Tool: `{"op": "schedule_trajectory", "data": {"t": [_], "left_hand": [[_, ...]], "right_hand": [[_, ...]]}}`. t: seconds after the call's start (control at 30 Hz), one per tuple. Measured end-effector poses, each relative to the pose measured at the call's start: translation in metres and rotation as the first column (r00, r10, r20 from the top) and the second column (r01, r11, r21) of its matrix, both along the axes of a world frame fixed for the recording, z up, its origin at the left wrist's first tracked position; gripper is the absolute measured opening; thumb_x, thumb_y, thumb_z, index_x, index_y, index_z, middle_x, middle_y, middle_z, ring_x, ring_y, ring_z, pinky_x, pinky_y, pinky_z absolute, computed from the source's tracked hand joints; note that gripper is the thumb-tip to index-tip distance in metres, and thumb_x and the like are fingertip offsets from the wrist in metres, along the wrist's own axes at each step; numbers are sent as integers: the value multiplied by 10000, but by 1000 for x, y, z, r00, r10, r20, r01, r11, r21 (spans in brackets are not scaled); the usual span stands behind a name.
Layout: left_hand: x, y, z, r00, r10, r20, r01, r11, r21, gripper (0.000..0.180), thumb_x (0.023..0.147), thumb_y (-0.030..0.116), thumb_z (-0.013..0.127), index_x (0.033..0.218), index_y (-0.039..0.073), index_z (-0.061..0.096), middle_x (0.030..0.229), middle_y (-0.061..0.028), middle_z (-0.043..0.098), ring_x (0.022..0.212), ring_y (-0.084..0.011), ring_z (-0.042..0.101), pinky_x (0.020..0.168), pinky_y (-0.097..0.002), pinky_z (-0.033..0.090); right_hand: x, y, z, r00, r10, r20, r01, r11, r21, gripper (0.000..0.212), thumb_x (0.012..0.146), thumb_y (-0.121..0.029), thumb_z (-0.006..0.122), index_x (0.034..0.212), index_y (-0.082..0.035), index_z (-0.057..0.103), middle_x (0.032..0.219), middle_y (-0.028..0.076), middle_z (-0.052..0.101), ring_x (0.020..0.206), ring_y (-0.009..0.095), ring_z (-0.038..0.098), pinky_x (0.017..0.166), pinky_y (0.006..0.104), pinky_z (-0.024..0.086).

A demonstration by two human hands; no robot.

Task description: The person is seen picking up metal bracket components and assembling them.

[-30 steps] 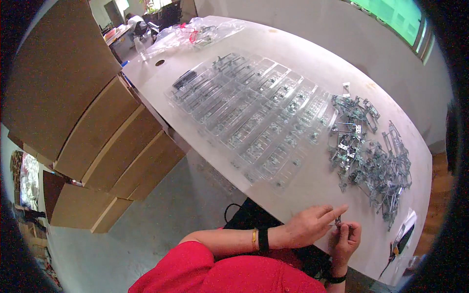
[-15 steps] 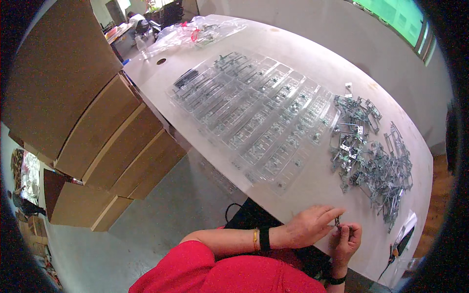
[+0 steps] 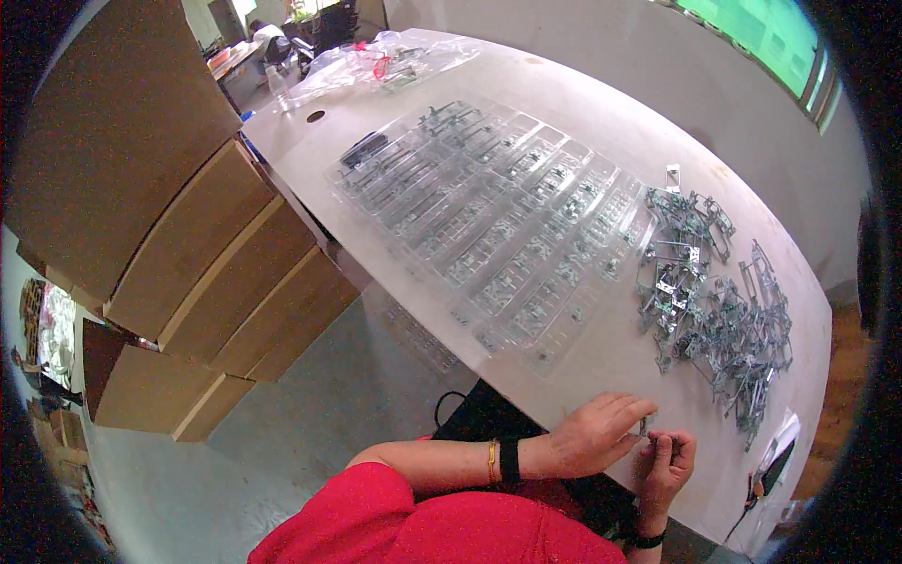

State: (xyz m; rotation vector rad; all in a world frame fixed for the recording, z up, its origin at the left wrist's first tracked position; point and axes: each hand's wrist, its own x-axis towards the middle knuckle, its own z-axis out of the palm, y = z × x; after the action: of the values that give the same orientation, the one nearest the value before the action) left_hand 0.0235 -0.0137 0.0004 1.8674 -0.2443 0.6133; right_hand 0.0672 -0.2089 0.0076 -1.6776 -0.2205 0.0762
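At the near edge of the table, my two hands meet around a small metal part (image 3: 645, 426), mostly hidden by the fingers. My left hand (image 3: 594, 437) reaches in from the left, its fingers closed against the part's side. Thumb and bent fingers of my right hand (image 3: 668, 465) pinch at its lower end. The part's exact kind is too small to make out. Beyond my right hand lies a loose heap of grey metal brackets (image 3: 738, 343), tangled together. Clear plastic trays (image 3: 498, 235) with many narrow compartments hold similar metal pieces, further off to the left.
The white table (image 3: 601, 362) curves across the view. Cardboard boxes (image 3: 188, 235) stand along its left side. Plastic bags (image 3: 395, 66) lie at the far end, near a round hole (image 3: 316, 117) in the tabletop. A dark-handled tool (image 3: 775, 470) rests at the right edge.
The fingers of my left hand have shifted slightly left, and the small metal part has turned a little between my hands. My right hand stays nearly in place.
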Motion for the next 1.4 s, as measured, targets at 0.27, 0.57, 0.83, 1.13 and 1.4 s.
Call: {"op": "schedule_trajectory", "data": {"t": [0.27, 0.57, 0.83, 1.13, 1.4], "left_hand": [[-2, 2, -3, 999, 1, -49, -1, 1000, 3, 478, 866, 91, 723, 1305, 26, 547, 1189, -212, 629, 1119, -430, 594, 968, -495, 493], [-2, 0, -7, 995, -14, -96, 11, 1000, -25, 476, 897, 116, 714, 1327, 23, 531, 1209, -223, 623, 1129, -426, 601, 957, -480, 507], [-10, 3, -8, 986, -29, -165, 21, 998, -52, 540, 924, 137, 708, 1403, 15, 490, 1274, -214, 611, 1173, -412, 605, 997, -455, 505], [-27, 15, 1, 954, 4, -301, 5, 1000, 28, 539, 945, 170, 691, 1417, 17, 480, 1265, -230, 618, 1164, -423, 599, 992, -464, 497], [-36, 22, -8, 977, 180, -116, -152, 965, 214, 478, 871, 178, 744, 1276, 10, 555, 1190, -232, 621, 1075, -430, 593, 932, -498, 484]], "right_hand": [[2, -1, -9, 999, -27, 48, 26, 1000, 3, 85, 1016, -144, 640, 1014, -81, 585, 917, 53, 685, 641, 76, 566, 554, 230, 477], [3, -1, -13, 994, -47, 97, 47, 999, 8, 89, 1007, -142, 655, 1012, -83, 589, 882, 57, 684, 607, 75, 551, 514, 238, 461], [1, 1, -5, 999, -32, 41, 32, 999, 8, 75, 1000, -117, 650, 993, -88, 582, 853, 48, 677, 517, 69, 493, 424, 243, 398], [-3, 1, 3, 999, -34, -41, 31, 998, -54, 64, 1032, -118, 604, 999, -68, 581, 914, 19, 661, 738, 68, 562, 670, 230, 485], [-8, 11, 20, 1000, -18, 19, 20, 988, -155, 69, 1019, -83, 602, 954, -62, 587, 853, 5, 632, 710, 63, 534, 636, 226, 469]]}}
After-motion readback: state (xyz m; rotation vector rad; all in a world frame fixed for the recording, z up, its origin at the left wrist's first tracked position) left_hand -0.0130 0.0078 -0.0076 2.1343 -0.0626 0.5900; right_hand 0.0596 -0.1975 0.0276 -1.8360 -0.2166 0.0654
